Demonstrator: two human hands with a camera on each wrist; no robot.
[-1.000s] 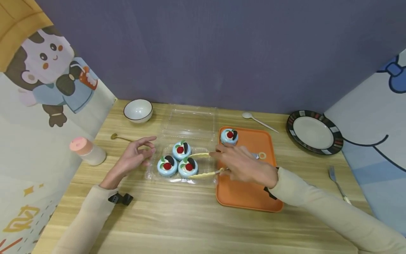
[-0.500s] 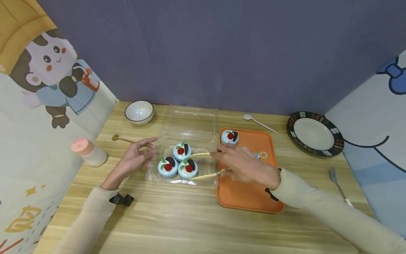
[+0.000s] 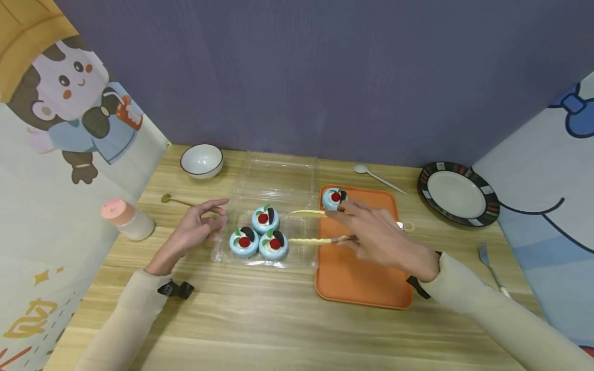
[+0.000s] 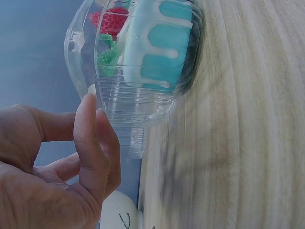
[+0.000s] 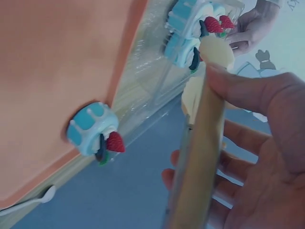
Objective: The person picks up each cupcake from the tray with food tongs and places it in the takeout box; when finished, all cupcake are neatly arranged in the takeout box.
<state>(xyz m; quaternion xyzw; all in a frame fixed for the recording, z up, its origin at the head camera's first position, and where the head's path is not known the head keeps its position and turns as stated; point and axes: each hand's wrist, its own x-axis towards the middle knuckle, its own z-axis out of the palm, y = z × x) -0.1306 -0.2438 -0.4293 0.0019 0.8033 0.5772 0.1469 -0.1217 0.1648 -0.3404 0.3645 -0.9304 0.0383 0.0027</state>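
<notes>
My right hand grips a pair of tongs with pale yellow tips, thumb on one arm and fingers along the other. The tongs are spread, their tips just right of the cupcakes, nothing between them. Three light-blue toy cupcakes, topped with a red berry, a dark cookie and green leaves, sit at the left of a clear plastic container. Its lid lies folded back. My left hand is loosely bent at the container's left side, a fingertip right at the rim in the left wrist view.
An orange tray lies under the right hand, with another cupcake at its back left corner. Around these are a bowl, a small gold spoon, a pink-capped bottle, a white spoon, a dark-rimmed plate and a fork.
My right hand has drawn the tongs to the right and slightly up, so their tips have come away from beside the front cupcake. The left hand stays at the container.
</notes>
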